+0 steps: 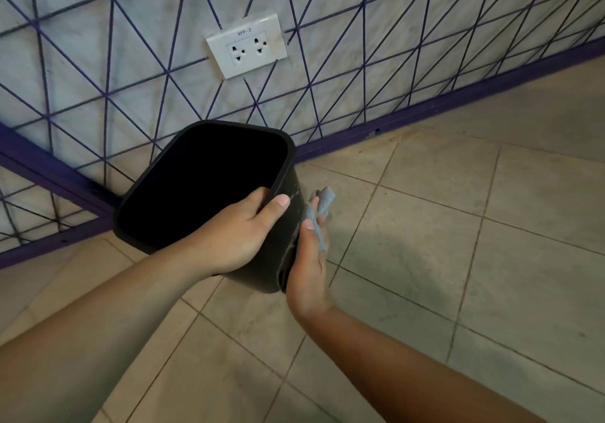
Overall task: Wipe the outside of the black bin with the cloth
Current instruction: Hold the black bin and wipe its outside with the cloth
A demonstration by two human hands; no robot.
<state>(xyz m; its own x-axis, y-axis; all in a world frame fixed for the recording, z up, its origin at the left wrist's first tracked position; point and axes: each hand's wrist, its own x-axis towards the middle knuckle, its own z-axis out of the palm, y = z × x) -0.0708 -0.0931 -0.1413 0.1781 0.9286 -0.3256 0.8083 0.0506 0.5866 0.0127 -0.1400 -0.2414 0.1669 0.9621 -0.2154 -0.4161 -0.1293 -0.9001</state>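
The black bin hangs tilted above the floor, its open mouth turned toward me. My left hand grips its near rim, fingers inside and thumb on the outer wall. Against the bin's right outer wall my right hand holds a grey-blue cloth. The cloth sticks out past the fingertips. Pale smears show on the bin's wall beside the cloth.
A wall with purple line pattern rises behind the bin, carrying a white double socket. A purple skirting board runs along its foot. Beige floor tiles spread to the right and toward me.
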